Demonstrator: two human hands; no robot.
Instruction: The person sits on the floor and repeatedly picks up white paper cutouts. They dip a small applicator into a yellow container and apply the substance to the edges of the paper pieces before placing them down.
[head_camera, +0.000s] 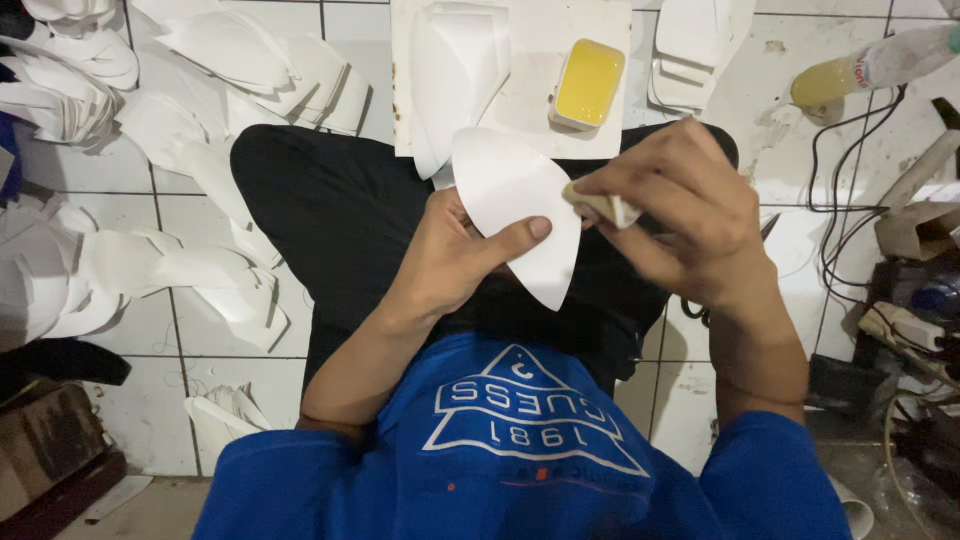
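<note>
Head view: left hand (450, 255) pinches a white curved sheet piece (520, 215) above the lap — right hand (690, 205) fingers clamp a small tan applicator (603, 207) against its edge, near the yellow glue tray (588, 83).

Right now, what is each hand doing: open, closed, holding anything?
Left hand: closed on a white curved cut-out piece, thumb pressed across its face.
Right hand: closed, pinching a small beige applicator against the piece's edge.

A small workshop on a tiled floor (250, 360) is shown. Heaps of cut white pieces (80, 70) are spread around, a tub of yellow glue (588, 84) is set on a board (560, 130), and cables (850, 200) are tangled nearby.
</note>
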